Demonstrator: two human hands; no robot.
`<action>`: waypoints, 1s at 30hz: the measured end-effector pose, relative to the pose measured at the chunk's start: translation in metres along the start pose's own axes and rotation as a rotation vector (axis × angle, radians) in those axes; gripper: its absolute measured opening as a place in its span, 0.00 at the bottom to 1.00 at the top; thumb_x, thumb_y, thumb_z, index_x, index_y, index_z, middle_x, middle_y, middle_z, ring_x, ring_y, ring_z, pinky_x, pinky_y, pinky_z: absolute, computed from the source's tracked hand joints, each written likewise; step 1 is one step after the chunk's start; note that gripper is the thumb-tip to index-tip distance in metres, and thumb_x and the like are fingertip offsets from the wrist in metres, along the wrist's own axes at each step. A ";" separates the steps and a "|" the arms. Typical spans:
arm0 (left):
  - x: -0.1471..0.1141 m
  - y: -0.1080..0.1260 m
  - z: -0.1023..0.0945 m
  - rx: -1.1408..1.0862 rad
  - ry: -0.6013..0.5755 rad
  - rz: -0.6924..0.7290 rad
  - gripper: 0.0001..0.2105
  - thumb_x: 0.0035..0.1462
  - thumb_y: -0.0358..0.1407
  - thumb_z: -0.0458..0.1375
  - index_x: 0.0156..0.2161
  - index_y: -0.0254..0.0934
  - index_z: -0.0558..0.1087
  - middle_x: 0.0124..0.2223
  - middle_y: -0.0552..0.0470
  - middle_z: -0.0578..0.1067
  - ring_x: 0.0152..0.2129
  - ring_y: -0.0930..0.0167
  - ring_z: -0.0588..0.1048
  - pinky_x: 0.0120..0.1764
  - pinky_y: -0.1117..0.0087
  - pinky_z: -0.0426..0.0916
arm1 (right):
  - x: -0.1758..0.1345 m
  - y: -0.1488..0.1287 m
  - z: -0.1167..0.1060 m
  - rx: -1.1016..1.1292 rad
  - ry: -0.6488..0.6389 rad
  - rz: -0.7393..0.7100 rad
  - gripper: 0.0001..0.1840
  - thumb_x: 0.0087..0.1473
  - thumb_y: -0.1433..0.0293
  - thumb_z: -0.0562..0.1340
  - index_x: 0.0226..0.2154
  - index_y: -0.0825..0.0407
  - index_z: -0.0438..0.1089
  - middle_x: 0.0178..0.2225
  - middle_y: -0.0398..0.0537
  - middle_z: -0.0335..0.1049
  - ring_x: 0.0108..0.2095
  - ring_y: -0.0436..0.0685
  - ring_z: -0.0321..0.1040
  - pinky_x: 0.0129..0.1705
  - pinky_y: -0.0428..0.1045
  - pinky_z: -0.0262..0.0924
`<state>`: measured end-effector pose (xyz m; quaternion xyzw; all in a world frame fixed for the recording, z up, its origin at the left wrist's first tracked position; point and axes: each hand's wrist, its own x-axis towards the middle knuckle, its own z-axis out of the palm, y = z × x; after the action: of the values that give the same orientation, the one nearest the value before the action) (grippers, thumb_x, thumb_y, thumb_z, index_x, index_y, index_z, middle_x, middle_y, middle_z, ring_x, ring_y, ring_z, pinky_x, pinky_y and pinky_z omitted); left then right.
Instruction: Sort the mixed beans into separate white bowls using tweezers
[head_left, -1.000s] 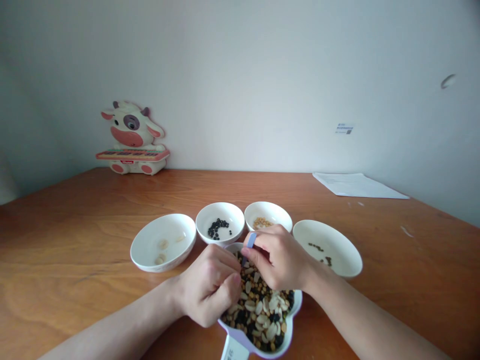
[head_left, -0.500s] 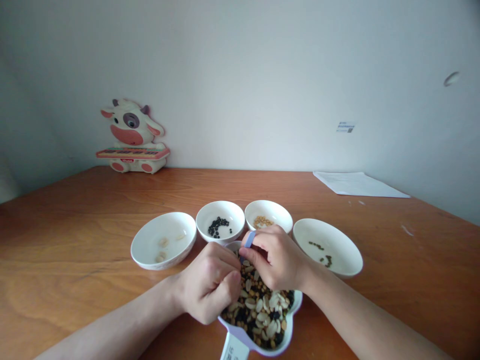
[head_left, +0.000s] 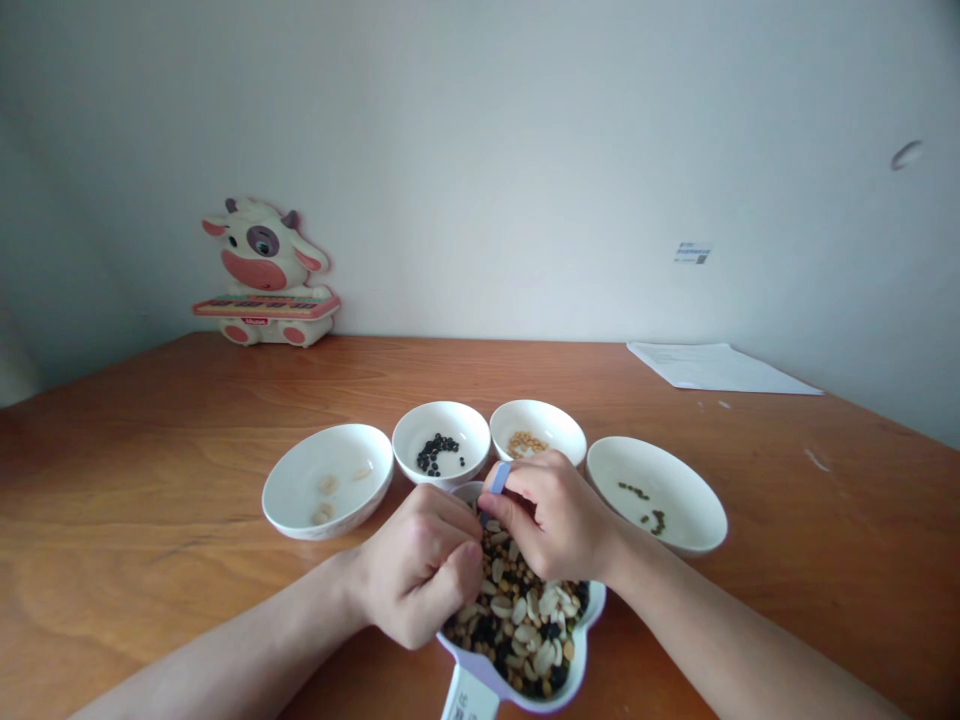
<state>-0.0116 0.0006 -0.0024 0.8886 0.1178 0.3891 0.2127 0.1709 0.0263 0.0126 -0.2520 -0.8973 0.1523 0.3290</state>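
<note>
- A brown wooden table [head_left: 150, 480] meets a pale wall [head_left: 487, 150].
- On it, a lilac-and-white scalloped container [head_left: 595, 606] of mixed beans [head_left: 525, 625] looks stiff; its handle [head_left: 471, 696] offers a sure hold.
- The left hand [head_left: 420, 565], fisted, overlaps its left side; any contents are hidden.
- The right hand [head_left: 559, 515] pinches a slim lilac strip [head_left: 499, 478] above it, likely light, smooth, best gripped mid-length.

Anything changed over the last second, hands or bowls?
No visible move, grasp or release; only the framing shifted slightly. The right hand still pinches the lilac tool over the mixed-bean tray; the left hand stays curled at its left side. The four white bowls stayed put.
</note>
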 end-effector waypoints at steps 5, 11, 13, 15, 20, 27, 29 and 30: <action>0.000 0.000 0.000 0.007 -0.007 -0.010 0.29 0.68 0.38 0.35 0.18 0.35 0.65 0.16 0.47 0.68 0.14 0.72 0.63 0.23 0.69 0.59 | 0.000 -0.001 -0.003 0.055 0.113 -0.012 0.13 0.57 0.73 0.56 0.22 0.55 0.67 0.20 0.46 0.67 0.23 0.51 0.63 0.27 0.47 0.54; 0.001 0.001 0.000 -0.008 -0.006 0.000 0.28 0.68 0.38 0.36 0.18 0.35 0.65 0.16 0.47 0.67 0.14 0.73 0.62 0.22 0.70 0.59 | -0.001 -0.001 -0.003 0.068 0.321 0.023 0.15 0.59 0.70 0.56 0.22 0.54 0.65 0.17 0.41 0.59 0.19 0.49 0.57 0.24 0.46 0.49; 0.001 0.001 0.000 -0.014 -0.006 0.007 0.28 0.68 0.37 0.36 0.19 0.35 0.65 0.16 0.48 0.68 0.14 0.73 0.62 0.22 0.70 0.59 | 0.000 -0.001 -0.002 0.078 0.387 0.063 0.14 0.60 0.70 0.57 0.23 0.54 0.66 0.18 0.41 0.61 0.20 0.48 0.58 0.24 0.45 0.51; 0.001 0.001 0.000 -0.021 -0.003 0.006 0.27 0.68 0.37 0.36 0.19 0.35 0.64 0.16 0.48 0.68 0.14 0.73 0.62 0.22 0.70 0.59 | 0.001 0.000 -0.001 0.076 0.447 0.094 0.14 0.61 0.70 0.57 0.23 0.54 0.65 0.19 0.41 0.63 0.20 0.48 0.60 0.25 0.44 0.53; 0.000 0.001 0.001 -0.020 -0.003 -0.005 0.27 0.68 0.37 0.36 0.19 0.35 0.63 0.16 0.47 0.67 0.14 0.73 0.61 0.22 0.70 0.57 | 0.003 0.004 0.002 0.048 0.488 0.159 0.14 0.63 0.68 0.57 0.26 0.54 0.67 0.19 0.40 0.63 0.20 0.47 0.61 0.25 0.43 0.55; 0.001 0.001 0.001 -0.012 -0.008 -0.005 0.27 0.68 0.37 0.36 0.19 0.36 0.63 0.16 0.48 0.67 0.14 0.73 0.61 0.21 0.70 0.57 | 0.007 0.008 0.005 0.024 0.408 0.206 0.19 0.64 0.67 0.56 0.22 0.53 0.66 0.17 0.40 0.62 0.18 0.47 0.57 0.22 0.43 0.53; 0.000 0.001 0.001 -0.009 -0.006 -0.002 0.27 0.68 0.37 0.36 0.18 0.36 0.63 0.16 0.48 0.67 0.14 0.73 0.61 0.21 0.70 0.56 | 0.007 0.008 0.006 0.014 0.390 0.212 0.19 0.63 0.67 0.56 0.22 0.53 0.66 0.16 0.40 0.62 0.17 0.47 0.57 0.22 0.44 0.52; 0.000 0.001 0.001 -0.007 -0.009 -0.001 0.27 0.68 0.36 0.36 0.18 0.36 0.63 0.16 0.48 0.67 0.14 0.73 0.60 0.21 0.70 0.56 | 0.006 0.008 0.006 0.007 0.395 0.212 0.18 0.63 0.67 0.56 0.22 0.53 0.67 0.16 0.40 0.62 0.17 0.47 0.57 0.23 0.44 0.52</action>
<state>-0.0106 -0.0005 -0.0022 0.8894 0.1160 0.3856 0.2163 0.1655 0.0354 0.0082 -0.3685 -0.7834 0.1366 0.4815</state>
